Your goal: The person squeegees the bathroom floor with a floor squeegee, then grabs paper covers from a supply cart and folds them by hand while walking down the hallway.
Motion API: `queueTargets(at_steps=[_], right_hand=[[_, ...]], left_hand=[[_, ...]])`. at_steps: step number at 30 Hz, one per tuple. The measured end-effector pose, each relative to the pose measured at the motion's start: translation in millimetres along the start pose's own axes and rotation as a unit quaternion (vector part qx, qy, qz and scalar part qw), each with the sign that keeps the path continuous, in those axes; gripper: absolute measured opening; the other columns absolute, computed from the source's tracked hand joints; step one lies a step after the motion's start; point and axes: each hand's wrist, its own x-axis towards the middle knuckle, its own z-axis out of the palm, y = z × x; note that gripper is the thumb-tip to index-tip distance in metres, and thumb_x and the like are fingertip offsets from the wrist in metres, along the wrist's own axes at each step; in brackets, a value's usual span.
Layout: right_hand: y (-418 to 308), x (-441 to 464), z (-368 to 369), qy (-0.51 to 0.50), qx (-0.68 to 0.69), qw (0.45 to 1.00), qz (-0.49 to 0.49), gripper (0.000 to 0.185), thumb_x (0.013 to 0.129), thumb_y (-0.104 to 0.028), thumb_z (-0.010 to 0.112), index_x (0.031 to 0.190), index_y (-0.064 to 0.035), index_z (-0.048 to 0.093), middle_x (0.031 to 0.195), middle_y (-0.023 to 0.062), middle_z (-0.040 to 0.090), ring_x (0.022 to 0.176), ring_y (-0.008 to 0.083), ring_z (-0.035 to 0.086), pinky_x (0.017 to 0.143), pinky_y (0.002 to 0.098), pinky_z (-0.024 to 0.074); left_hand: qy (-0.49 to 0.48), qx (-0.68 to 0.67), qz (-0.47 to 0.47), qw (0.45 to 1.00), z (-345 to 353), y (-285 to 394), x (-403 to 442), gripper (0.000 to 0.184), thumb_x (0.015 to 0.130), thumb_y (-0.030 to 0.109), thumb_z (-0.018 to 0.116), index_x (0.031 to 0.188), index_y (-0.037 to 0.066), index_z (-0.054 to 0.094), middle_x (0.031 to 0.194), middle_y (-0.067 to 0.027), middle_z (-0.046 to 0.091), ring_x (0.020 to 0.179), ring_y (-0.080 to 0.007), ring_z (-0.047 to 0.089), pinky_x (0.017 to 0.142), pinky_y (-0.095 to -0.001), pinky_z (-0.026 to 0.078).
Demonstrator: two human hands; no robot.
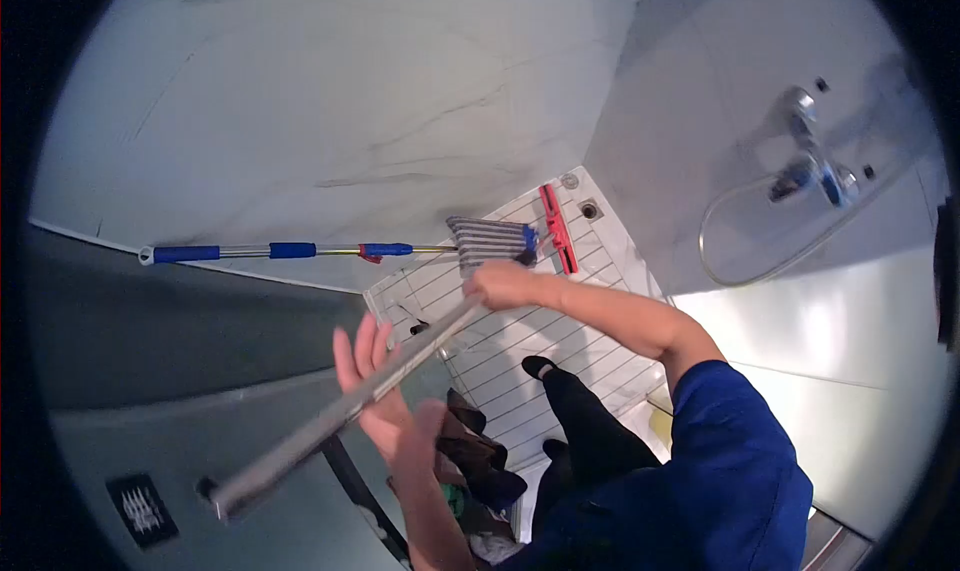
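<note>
A long grey pole (330, 419) runs diagonally from the lower left up to the middle of the view. My right hand (503, 285) is wrapped round its upper end. My left hand (378, 386) lies behind the pole with its fingers spread, the pole crossing its palm. Just beyond my right hand, a striped grey mop head (488, 241) with a blue part rests near the wall. A blue-and-silver telescopic handle (292, 251) extends left from beside the mop head. A red squeegee-like bar (558, 229) is on the tiled floor to the right.
White slatted tiles (600, 321) cover the floor, with a drain (589, 210) near the corner. A shower mixer (822, 161) and looped hose (705, 236) are on the right wall. Dark items (485, 471) lie low in the middle, beside my legs. A black patterned plate (142, 511) is at lower left.
</note>
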Motion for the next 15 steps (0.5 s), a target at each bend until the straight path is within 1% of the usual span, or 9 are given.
queueTargets(at_steps=[2, 3, 5, 6, 9, 10, 12, 14, 15], right_hand=[[-70, -42, -9, -0.024, 0.041, 0.999, 0.014, 0.011, 0.064, -0.01, 0.06, 0.075, -0.0054, 0.06, 0.067, 0.0191, 0.059, 0.07, 0.0416, 0.058, 0.061, 0.0498, 0.0455], [-101, -62, -18, -0.013, 0.047, 0.999, 0.018, 0.011, 0.065, -0.009, 0.061, 0.075, -0.0053, 0.06, 0.067, 0.019, 0.059, 0.07, 0.0412, 0.058, 0.061, 0.0497, 0.0452], [-153, -101, -31, 0.007, 0.059, 0.998, 0.025, 0.01, 0.065, -0.008, 0.061, 0.075, -0.005, 0.06, 0.068, 0.0189, 0.06, 0.07, 0.0404, 0.058, 0.062, 0.0493, 0.0447], [-174, -120, -26, 0.037, 0.068, 0.996, 0.04, 0.015, 0.066, -0.012, 0.063, 0.079, -0.0052, 0.062, 0.068, 0.0173, 0.061, 0.068, 0.0394, 0.058, 0.062, 0.0469, 0.045], [-218, -182, -37, 0.028, 0.143, 0.989, 0.01, 0.026, 0.07, -0.02, 0.069, 0.092, -0.0072, 0.064, 0.073, 0.0145, 0.063, 0.07, 0.0326, 0.062, 0.064, 0.042, 0.0467], [-202, -203, -30, 0.018, 0.283, 0.957, -0.056, 0.034, 0.076, -0.025, 0.07, 0.104, -0.0066, 0.064, 0.082, 0.0059, 0.068, 0.074, 0.019, 0.065, 0.069, 0.0332, 0.0501], [-155, -257, -22, -0.011, 0.499, 0.865, 0.054, 0.042, 0.081, -0.031, 0.068, 0.112, -0.0039, 0.061, 0.101, 0.0078, 0.067, 0.09, 0.0156, 0.063, 0.08, 0.0306, 0.0493], [-98, -310, 3, 0.239, 0.359, 0.871, 0.237, 0.047, 0.084, -0.037, 0.063, 0.115, -0.0008, 0.059, 0.107, 0.0135, 0.064, 0.099, 0.0201, 0.06, 0.085, 0.0324, 0.0476], [-41, -343, 41, 0.224, 0.29, 0.868, 0.334, 0.053, 0.085, -0.042, 0.06, 0.114, 0.0022, 0.059, 0.106, 0.0153, 0.064, 0.099, 0.0225, 0.061, 0.084, 0.0334, 0.0485]], left_hand=[[-0.092, -0.077, 0.05, 0.991, -2, 31, -9, 0.03, 0.091, 0.028, 0.051, 0.101, 0.001, 0.059, 0.092, -0.0154, 0.063, 0.082, -0.0229, 0.061, 0.078, -0.0353, 0.047], [-0.133, -0.164, 0.056, 0.976, -7, 48, -22, 0.026, 0.092, 0.028, 0.05, 0.091, 0.003, 0.056, 0.08, -0.0116, 0.059, 0.071, -0.0195, 0.056, 0.07, -0.0326, 0.045], [-0.207, -0.334, 0.062, 0.917, -13, 86, -52, 0.031, 0.094, 0.029, 0.049, 0.072, 0.007, 0.05, 0.057, -0.0041, 0.05, 0.05, -0.0128, 0.046, 0.054, -0.0272, 0.04], [-0.14, -0.299, 0.089, 0.94, -2, 112, -70, 0.039, 0.095, 0.028, 0.047, 0.061, 0.013, 0.035, 0.044, 0.003, 0.03, 0.038, -0.0079, 0.024, 0.045, -0.0237, 0.027], [-0.196, -0.307, 0.088, 0.927, -15, 151, -111, 0.038, 0.096, 0.029, 0.047, 0.063, 0.013, 0.036, 0.046, 0.0021, 0.033, 0.038, -0.0081, 0.027, 0.045, -0.0235, 0.031], [-0.212, -0.311, 0.077, 0.923, -20, 162, -121, 0.04, 0.094, 0.029, 0.05, 0.061, 0.014, 0.035, 0.043, 0.0028, 0.032, 0.036, -0.0078, 0.025, 0.043, -0.0235, 0.032], [-0.216, -0.327, 0.079, 0.917, -29, 178, -137, 0.041, 0.093, 0.029, 0.053, 0.059, 0.014, 0.034, 0.042, 0.0035, 0.032, 0.035, -0.007, 0.026, 0.042, -0.0231, 0.033], [-0.232, -0.343, 0.083, 0.906, -26, 193, -148, 0.044, 0.09, 0.026, 0.057, 0.056, 0.015, 0.032, 0.039, 0.0044, 0.031, 0.033, -0.0048, 0.026, 0.037, -0.021, 0.032], [-0.282, -0.357, 0.084, 0.887, -21, 201, -154, 0.042, 0.091, 0.024, 0.054, 0.057, 0.015, 0.032, 0.039, 0.0043, 0.031, 0.032, -0.0045, 0.026, 0.036, -0.0203, 0.031]])
